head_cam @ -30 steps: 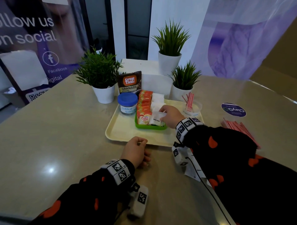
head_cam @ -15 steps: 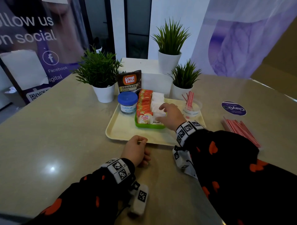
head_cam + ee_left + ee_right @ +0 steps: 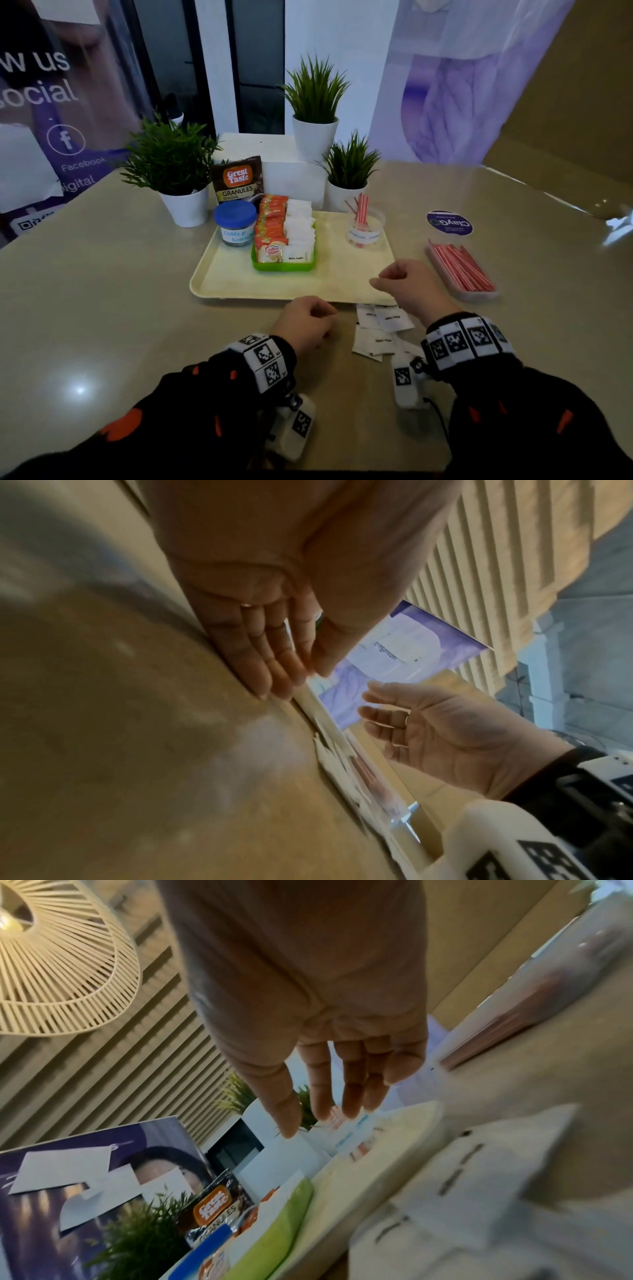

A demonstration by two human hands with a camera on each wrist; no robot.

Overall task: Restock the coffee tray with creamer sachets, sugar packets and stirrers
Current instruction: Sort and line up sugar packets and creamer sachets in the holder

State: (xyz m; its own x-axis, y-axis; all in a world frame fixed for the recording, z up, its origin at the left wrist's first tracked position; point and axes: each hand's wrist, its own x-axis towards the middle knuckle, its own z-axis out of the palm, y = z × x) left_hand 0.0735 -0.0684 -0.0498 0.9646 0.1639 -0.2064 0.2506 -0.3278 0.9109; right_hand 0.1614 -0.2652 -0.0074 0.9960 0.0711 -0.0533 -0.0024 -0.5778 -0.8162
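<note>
A cream tray [image 3: 239,284] holds a green bin [image 3: 284,265] with orange creamer sachets [image 3: 270,233] beside white sugar packets [image 3: 299,226]. At the tray's back right stands a clear cup [image 3: 364,233] with a few red-and-white stirrers [image 3: 361,209]. Loose sugar packets [image 3: 380,325] lie on the table in front of the tray. A box of stirrers [image 3: 459,265] sits to the right. My right hand [image 3: 387,279] hovers over the tray's front right corner, fingers relaxed and empty [image 3: 329,1091]. By the tray's front edge, my left hand [image 3: 325,320] rests on the table holding nothing [image 3: 274,656].
Three potted plants [image 3: 171,171] ring the back of the tray. A Great Taste pouch [image 3: 238,180] and a blue-lidded jar [image 3: 235,222] stand at the tray's back left. A round purple sticker [image 3: 449,222] lies on the table at the right.
My right hand has drawn back from the green bin to the tray's front right corner, empty. The loose packets under it now show. The left hand has stayed put.
</note>
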